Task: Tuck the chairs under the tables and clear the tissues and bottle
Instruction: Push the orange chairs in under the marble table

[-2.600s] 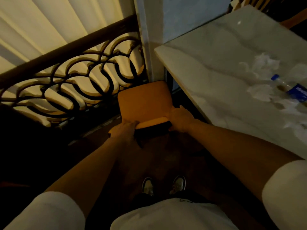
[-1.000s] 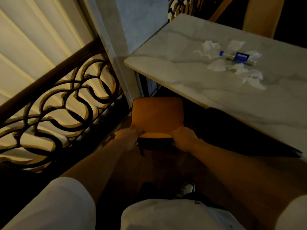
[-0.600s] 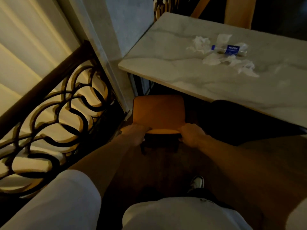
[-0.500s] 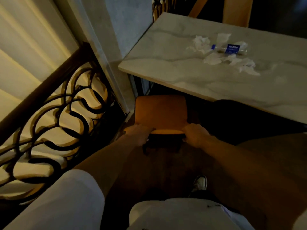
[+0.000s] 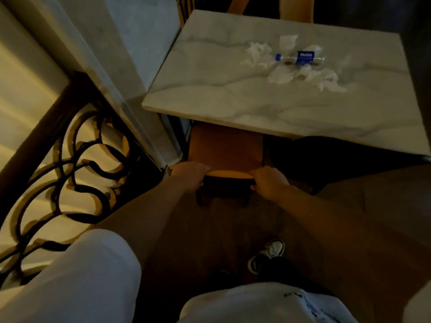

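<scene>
Marble table [image 5: 210,94] – fingers [image 5: 200,170] wrapped on chair [image 5: 224,148]

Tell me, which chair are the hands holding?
The orange chair at the table's near edge, gripped by both hands; the other chair stands untouched beyond the far edge.

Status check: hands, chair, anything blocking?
Left hand and right hand gripping orange chair back. Seat front under marble table edge. Tissues and bottle uncleared. Nothing visibly blocking.

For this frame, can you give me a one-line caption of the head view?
Both hands, left hand and right hand, grip an orange chair partly under a marble table bearing tissues and a bottle.
</scene>
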The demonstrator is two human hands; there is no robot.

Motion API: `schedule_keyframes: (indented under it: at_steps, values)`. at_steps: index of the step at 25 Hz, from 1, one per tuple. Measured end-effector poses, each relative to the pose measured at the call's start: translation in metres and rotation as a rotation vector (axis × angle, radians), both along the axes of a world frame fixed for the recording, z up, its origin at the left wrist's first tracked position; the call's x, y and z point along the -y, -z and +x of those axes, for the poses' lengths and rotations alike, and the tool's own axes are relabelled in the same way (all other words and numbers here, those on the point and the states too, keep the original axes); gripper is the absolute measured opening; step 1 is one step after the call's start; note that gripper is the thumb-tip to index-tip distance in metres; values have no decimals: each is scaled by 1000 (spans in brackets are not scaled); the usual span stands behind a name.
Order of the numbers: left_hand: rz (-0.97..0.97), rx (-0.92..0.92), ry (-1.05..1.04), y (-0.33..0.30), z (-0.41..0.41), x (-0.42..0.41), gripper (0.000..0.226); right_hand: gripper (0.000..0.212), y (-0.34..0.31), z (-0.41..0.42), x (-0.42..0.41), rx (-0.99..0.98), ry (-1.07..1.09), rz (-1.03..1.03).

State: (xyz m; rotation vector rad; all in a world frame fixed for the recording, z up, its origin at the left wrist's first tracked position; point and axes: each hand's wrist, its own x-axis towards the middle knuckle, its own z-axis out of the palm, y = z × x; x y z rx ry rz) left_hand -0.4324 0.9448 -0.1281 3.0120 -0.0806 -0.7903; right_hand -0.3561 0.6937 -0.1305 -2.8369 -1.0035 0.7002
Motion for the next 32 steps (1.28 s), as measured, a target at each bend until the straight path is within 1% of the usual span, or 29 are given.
schedule_keyframes:
  at_steps: [3,7,10,13,16,19,22,24,29,32]
  values:
    - [19,0,4,-1,21,-14,59,30,2,14,-14,11,34,26]
    - [23,-7,-19,-3,45,-36,62,30,4,36,-35,28,-19,24]
    - [53,-29,-9,-3,67,-57,58,31,4,56,-55,48,-82,13]
    - [42,-18,-20,-7,97,-71,52,31,2,81,-71,31,-52,22]
    - [15,-23,-39,-7,125,-79,53,33,-2,106,-80,32,-28,-13]
    - [53,-28,-2,1,142,-89,60,34,-5,120,-86,59,-34,-19]
    - [24,-52,-10,8,159,-102,65,34,-2,132,-93,51,-39,-20]
    - [20,-70,2,10,169,-109,64,36,-1,141,-99,43,-17,-16]
    - [-14,-22,77,9,196,-125,59,41,-2,159,-115,81,21,-22]
    - [-44,-14,114,9,203,-135,56,43,-3,163,-122,110,16,-61]
